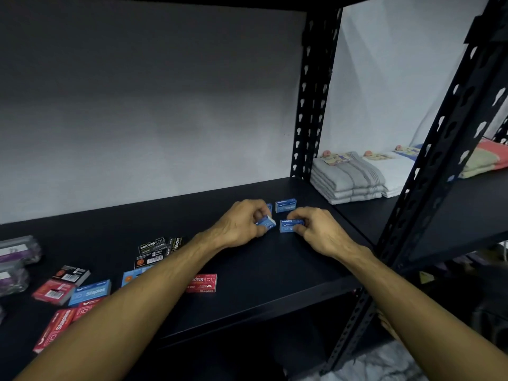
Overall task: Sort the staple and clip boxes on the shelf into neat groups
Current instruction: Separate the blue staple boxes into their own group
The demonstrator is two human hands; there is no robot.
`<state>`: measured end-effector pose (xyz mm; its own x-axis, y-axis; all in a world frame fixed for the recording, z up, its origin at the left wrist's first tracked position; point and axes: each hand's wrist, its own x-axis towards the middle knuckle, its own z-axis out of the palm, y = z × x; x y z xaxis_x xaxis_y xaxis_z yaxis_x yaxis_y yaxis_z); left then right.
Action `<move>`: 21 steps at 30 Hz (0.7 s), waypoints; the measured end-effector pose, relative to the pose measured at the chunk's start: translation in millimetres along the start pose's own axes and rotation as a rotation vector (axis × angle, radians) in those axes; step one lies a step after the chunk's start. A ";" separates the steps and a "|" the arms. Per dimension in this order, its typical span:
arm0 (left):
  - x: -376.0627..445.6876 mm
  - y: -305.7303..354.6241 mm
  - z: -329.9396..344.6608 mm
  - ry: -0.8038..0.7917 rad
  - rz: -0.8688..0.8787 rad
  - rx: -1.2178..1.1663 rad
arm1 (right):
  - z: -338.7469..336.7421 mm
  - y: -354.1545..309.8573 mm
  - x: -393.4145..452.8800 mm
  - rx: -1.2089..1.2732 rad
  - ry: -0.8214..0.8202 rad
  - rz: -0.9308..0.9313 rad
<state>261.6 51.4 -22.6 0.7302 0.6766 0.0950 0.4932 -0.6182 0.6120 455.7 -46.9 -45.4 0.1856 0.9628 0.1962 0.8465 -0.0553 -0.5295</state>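
Nearest you, at the front-left of the black metal shelf board [275,270], lies a loose scatter of small cardboard staple boxes: long red boxes [55,325] at the edge, a blue box marked "Staples" [90,292] just behind them, and a red box with a barcode label [53,291] beside it. A lone red staple box [202,283] sits just right of your left forearm, and black staple boxes [158,250] cluster a little farther back. Grey and purple wrapped packs [15,259] stack at the far left edge.

Farther in, both your hands work side by side. Your left hand [242,224] curls its fingers round a small blue staple box [266,222], tilted off the board. Your right hand [316,229] pinches a second blue staple box [287,225] that rests on the board, just beside the first. Behind them a third blue box [286,205] lies flat, and the corner of a fourth [270,207] shows past your left fingers.

Beyond the perforated black upright [310,105], folded grey towels [346,180] and white towels [395,171] stack on the neighbouring shelf, before a pale wall [137,105].
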 end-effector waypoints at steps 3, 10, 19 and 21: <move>-3.0 1.2 1.3 0.053 0.017 -0.067 | -0.2 0.1 0.2 -0.005 0.006 -0.006; -7.6 -5.8 -1.6 -0.017 0.027 0.070 | -1.1 -0.5 -0.3 -0.005 0.007 -0.010; -8.7 -9.3 4.6 0.125 0.021 0.003 | -1.3 -0.2 2.0 -0.001 0.004 0.000; -10.3 -16.0 8.3 0.129 0.024 0.015 | -0.5 0.3 1.5 0.018 0.012 0.003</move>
<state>250.2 51.0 -39.8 0.6754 0.7067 0.2106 0.4837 -0.6402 0.5968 456.4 -45.6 -44.8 0.1940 0.9595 0.2044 0.8368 -0.0532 -0.5448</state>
